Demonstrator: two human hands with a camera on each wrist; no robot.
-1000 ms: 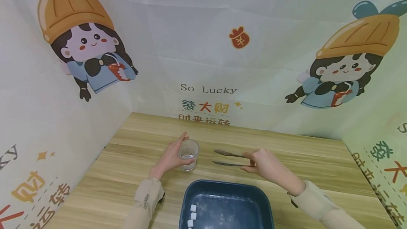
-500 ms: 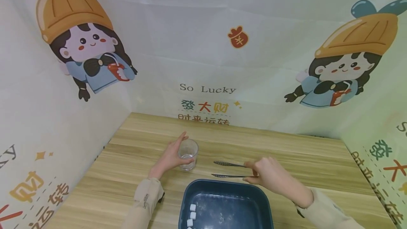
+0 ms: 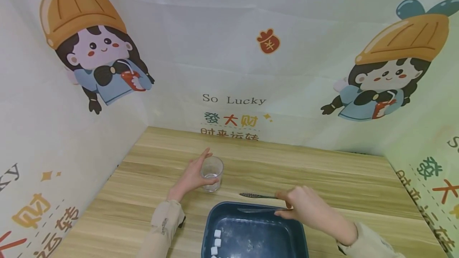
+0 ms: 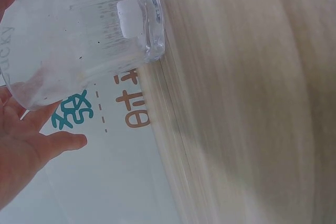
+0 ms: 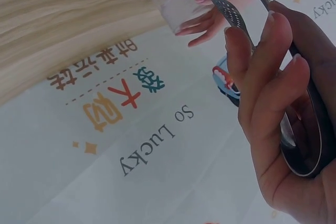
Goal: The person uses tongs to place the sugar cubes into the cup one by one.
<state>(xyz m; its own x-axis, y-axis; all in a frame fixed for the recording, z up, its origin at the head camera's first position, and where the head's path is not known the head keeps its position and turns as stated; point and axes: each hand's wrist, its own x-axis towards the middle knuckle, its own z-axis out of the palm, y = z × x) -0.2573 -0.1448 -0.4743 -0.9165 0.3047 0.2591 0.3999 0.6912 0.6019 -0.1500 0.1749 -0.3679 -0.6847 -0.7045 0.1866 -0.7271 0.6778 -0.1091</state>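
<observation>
Upright on the wooden table, the clear glass stands between the thumb and fingers of the left hand, which holds it around the side. A white cube lies at the bottom of the glass in the left wrist view. The right hand grips metal tongs with their two tips apart and nothing between them. One arm of the tongs appears over the far part of the blue tray, the other beyond its rim. White cubes lie along the tray's left side.
The wooden table extends to the left, right and behind the glass. A printed white cloth hangs as a backdrop behind the table and along both sides.
The right hand and the tongs have moved nearer to the wearer, from beside the glass to the tray's far edge. The left hand and the glass have stayed in place.
</observation>
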